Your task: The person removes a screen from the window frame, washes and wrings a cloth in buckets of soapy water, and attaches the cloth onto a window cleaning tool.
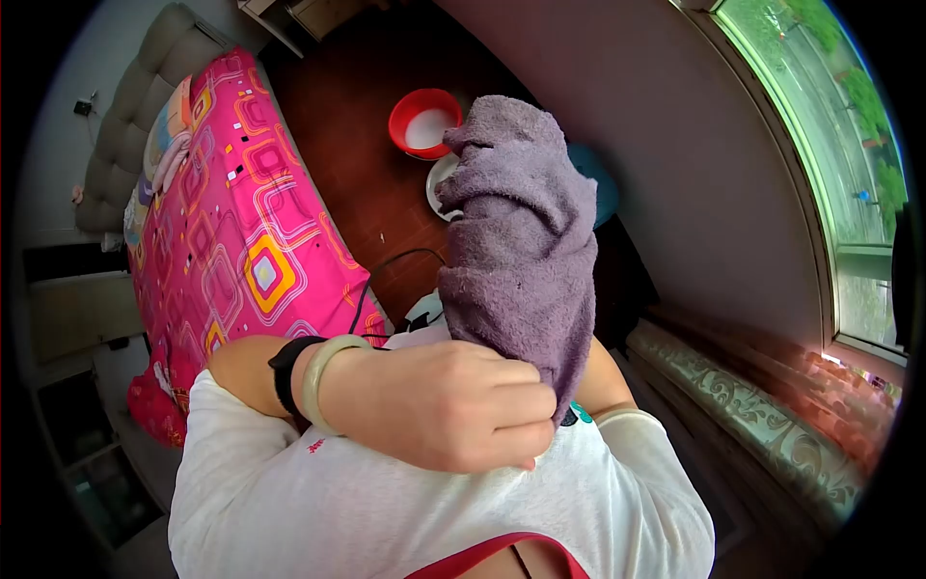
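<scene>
A purple-grey terry towel (521,222) stretches forward from my chest in loose folds, wrapped around what looks like my right forearm. My left hand (463,405) is closed on the towel's near end, close to my white shirt (405,511). A pale bangle (318,386) and a black wristband (285,376) circle my left wrist. Of my right arm, only a bit near the elbow (610,378) shows beside the towel. The towel covers my right hand, so its fingers cannot be seen.
On the dark red floor stand a red basin (397,125) with a white inside and a round white object (439,193), partly behind the towel. A teal object (600,183) shows at right. A black cord (395,259) runs beside the pink bed (231,222). The window (858,145) is right.
</scene>
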Demonstrator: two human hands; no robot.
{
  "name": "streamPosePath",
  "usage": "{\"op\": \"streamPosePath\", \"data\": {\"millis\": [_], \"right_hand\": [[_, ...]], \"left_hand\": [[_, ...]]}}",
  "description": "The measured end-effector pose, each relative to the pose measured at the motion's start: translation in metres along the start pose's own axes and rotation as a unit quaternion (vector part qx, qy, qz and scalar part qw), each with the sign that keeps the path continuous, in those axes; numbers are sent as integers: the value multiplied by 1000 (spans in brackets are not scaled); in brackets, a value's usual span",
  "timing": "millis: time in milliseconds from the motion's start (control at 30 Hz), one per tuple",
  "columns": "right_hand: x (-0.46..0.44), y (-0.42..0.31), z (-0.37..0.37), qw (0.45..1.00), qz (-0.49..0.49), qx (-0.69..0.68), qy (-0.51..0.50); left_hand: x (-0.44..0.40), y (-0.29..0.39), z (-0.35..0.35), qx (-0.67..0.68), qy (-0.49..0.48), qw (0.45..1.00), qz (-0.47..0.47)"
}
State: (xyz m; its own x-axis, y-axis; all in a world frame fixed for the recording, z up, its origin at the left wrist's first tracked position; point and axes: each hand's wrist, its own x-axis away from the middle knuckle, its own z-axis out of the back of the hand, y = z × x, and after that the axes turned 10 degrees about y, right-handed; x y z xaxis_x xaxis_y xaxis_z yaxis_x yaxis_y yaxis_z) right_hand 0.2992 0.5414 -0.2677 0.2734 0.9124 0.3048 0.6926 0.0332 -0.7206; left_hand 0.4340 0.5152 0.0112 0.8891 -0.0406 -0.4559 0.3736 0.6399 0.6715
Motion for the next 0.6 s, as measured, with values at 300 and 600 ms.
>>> {"op": "streamPosePath", "data": {"millis": [300, 600], "right_hand": [[-3, -3, 18, 999, 11, 40, 28], [-9, -15, 70, 957, -24, 258, 129]], "left_hand": [[32, -97, 13, 61, 273, 866, 414], [75, -86, 95, 274, 254, 788, 490]]}}
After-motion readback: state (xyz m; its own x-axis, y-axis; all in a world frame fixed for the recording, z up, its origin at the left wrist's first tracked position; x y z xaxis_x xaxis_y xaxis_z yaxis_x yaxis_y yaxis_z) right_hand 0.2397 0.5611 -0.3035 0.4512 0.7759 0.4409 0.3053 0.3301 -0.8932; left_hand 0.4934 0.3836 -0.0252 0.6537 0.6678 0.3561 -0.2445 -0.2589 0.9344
